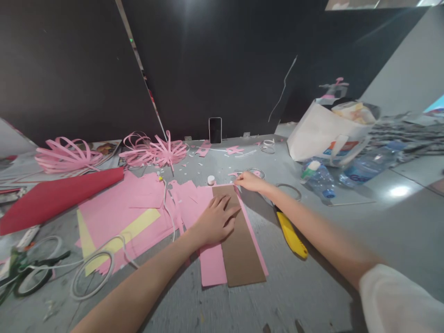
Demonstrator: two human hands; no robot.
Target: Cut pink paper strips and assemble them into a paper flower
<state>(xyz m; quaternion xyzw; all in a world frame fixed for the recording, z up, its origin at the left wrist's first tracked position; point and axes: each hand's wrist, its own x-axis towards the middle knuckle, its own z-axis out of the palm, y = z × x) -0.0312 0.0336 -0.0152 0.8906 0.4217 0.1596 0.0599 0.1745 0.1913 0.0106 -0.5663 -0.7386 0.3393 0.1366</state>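
A brown cardboard strip (243,259) lies lengthwise on a pink sheet of paper (212,266), which shows along both its long sides. Spread flat across the cardboard and the paper, my left hand (217,219) presses with its fingers apart. At the far right corner of the pink sheet, my right hand (250,181) has its fingertips pinched on the paper edge. A yellow-handled tool (291,237), its front end hidden beneath my right forearm, rests on the grey surface. Just beyond the cardboard stands a small white cap (211,180).
Pink sheets (118,222), a red sheet (62,199), scissors (34,273) and a looped white cable (92,275) lie left. Curled pink strips (156,150) and a phone (215,130) are at the back. A white bag (312,129) and plastic bottles (374,164) stand or lie right.
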